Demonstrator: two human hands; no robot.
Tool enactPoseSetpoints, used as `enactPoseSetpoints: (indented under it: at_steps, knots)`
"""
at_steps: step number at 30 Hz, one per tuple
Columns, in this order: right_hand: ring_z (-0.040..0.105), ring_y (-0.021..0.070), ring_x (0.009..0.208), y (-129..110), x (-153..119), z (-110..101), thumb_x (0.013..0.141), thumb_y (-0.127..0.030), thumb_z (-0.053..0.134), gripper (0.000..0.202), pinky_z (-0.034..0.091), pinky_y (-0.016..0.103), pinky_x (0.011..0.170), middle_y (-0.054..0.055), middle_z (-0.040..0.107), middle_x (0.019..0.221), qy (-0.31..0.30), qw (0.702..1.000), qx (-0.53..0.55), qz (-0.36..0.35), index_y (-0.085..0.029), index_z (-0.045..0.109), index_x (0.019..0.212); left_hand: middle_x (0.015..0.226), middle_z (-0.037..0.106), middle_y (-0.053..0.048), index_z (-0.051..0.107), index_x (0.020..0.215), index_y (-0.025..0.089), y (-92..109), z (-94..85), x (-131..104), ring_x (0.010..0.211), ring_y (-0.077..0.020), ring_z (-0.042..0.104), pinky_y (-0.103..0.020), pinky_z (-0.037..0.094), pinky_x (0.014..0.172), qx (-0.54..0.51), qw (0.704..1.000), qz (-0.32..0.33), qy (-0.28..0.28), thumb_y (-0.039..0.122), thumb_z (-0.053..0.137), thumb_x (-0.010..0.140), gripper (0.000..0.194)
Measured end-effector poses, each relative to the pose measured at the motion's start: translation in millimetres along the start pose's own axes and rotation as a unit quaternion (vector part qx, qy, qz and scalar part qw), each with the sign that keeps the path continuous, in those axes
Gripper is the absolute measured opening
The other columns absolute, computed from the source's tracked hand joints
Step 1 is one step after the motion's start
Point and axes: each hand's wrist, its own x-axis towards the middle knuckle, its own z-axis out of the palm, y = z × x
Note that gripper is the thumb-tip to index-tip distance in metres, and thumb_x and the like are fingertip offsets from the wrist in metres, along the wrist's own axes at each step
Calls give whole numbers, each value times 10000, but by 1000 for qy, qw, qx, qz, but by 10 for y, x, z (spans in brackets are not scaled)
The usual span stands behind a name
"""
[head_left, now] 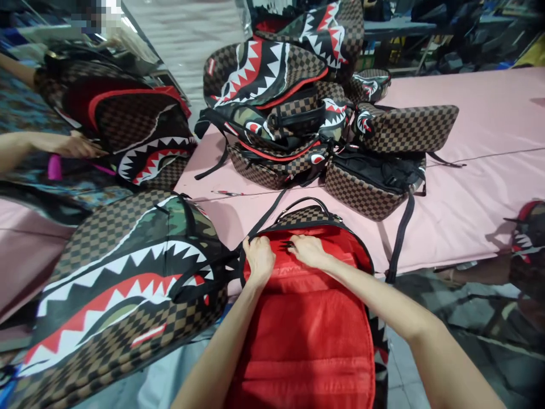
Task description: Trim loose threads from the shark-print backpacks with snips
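Observation:
An unzipped backpack (304,329) with a bright red lining lies open in front of me, its checkered top and black carry handle toward the table. My left hand (259,258) is closed on the left edge of the backpack's opening, thumb and fingers pinching the rim. Inside the opening, my right hand (307,250) is closed around small dark thread snips (288,245), their points facing left toward my other hand. Part of the snips is hidden by my fingers. Beside my left arm rests another checkered backpack (128,284) with a shark-mouth print.
Several shark-print backpacks (264,74) are heaped on the pink table (477,204). A red-and-white pen (229,193) lies there too. At left, a co-worker's hand (80,146) is at another backpack (140,122). Black straps (400,241) hang over the table's front edge.

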Motion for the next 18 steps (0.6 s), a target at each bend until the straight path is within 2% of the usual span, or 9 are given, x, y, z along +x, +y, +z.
enactPoseSetpoints:
  at_steps: [2, 5, 10, 13, 18]
  knots:
    - [616, 237, 976, -29, 256, 71, 859, -351, 516, 254, 446, 322, 794, 63, 669, 1049, -29, 999, 18, -16, -239, 589, 1075, 776, 630, -95, 540, 780, 161, -68, 39, -13, 827, -246, 575, -471, 298, 980, -13, 1000, -8, 7, 43, 376, 725, 210]
    - [617, 239, 986, -100, 458, 214, 863, -368, 506, 255, 453, 324, 771, 46, 672, 1056, -53, 998, 37, -26, -272, 588, 1085, 712, 639, -73, 514, 705, 180, -194, 118, -38, 726, -230, 588, -462, 314, 974, -36, 999, -29, 17, 44, 381, 717, 191]
    - [622, 256, 968, -195, 491, 310, 900, -327, 407, 262, 466, 347, 766, 99, 658, 1071, -74, 995, 56, -37, -212, 584, 1055, 682, 652, -63, 508, 707, 195, -333, 211, -75, 710, -235, 604, -474, 312, 983, -72, 995, -61, 36, 104, 379, 769, 169]
    - [611, 247, 996, -215, 486, 321, 891, -260, 397, 257, 467, 345, 788, 96, 639, 1110, -76, 994, 67, -34, -221, 554, 1091, 686, 661, -60, 507, 717, 198, -337, 206, -88, 731, -240, 608, -476, 310, 988, -89, 992, -69, 49, 129, 383, 778, 154]
    - [592, 249, 1031, -228, 487, 356, 901, -270, 374, 293, 465, 358, 817, 101, 620, 1131, -84, 992, 92, -18, -229, 497, 1164, 707, 668, -58, 502, 727, 201, -316, 164, -100, 747, -235, 610, -467, 308, 1001, -108, 989, -76, 68, 167, 384, 787, 136]
